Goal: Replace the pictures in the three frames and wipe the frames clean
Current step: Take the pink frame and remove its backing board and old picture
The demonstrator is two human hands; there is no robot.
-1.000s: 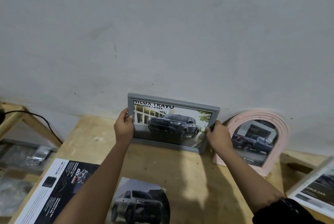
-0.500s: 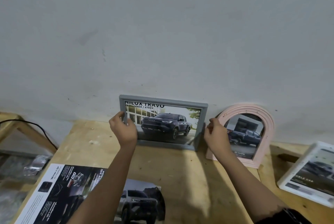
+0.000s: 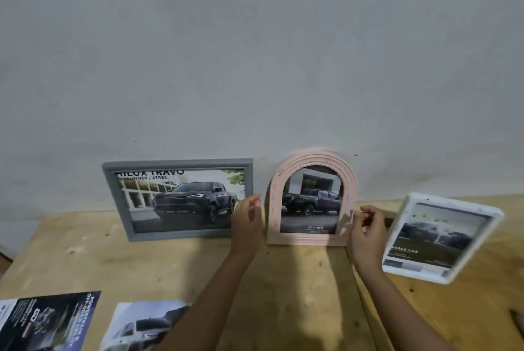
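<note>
Head view: the left hand hangs with fingers relaxed and holding nothing, in front of the gray frame's lower right corner and just beside the pink arched frame. The right hand sits at that pink frame's right edge with fingers curled, though contact can't be made out. Both frames stand against the wall, and the white frame lies tilted on the table to the right.
</note>
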